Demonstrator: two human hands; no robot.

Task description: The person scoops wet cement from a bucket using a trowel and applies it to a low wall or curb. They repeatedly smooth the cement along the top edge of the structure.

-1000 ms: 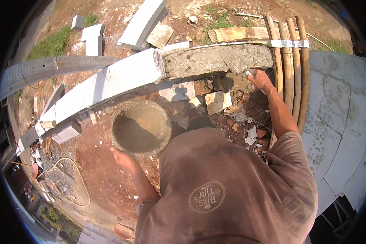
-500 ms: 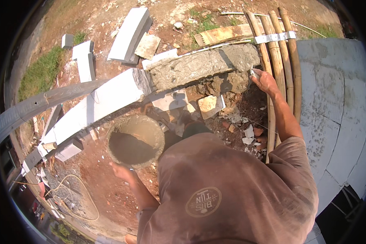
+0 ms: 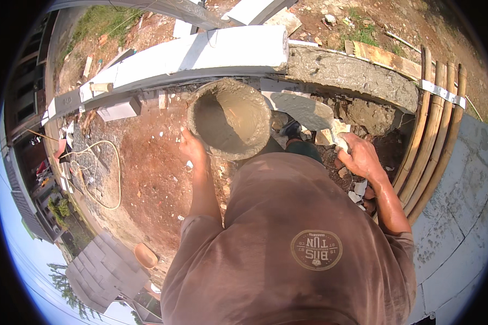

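Note:
My right hand [image 3: 361,155] is closed around the pale handle of a trowel [image 3: 301,110]. The trowel's broad blade looks grey with mortar and points left toward a mortar-crusted bucket [image 3: 267,130]. Wet grey mortar [image 3: 244,116] lies inside the bucket. At the bucket's left side is my left hand [image 3: 194,147], empty, with a finger standing apart; whether it touches the rim is unclear. Beyond the trowel runs a low wall with a mortar-covered top [image 3: 358,76]. A long white block [image 3: 233,49] adjoins it on the left.
Upright bamboo poles [image 3: 436,130], bound by a white strip [image 3: 442,93], stand at the wall's right end. A grey block wall [image 3: 461,195] is farther right. Rubble [image 3: 359,188] lies below my right hand. A pale hose [image 3: 119,179] curls on the ground at left.
My right hand has come back from the wall's right end toward the bucket, and the trowel blade now shows. My left hand has shifted along the bucket's side. The view has turned.

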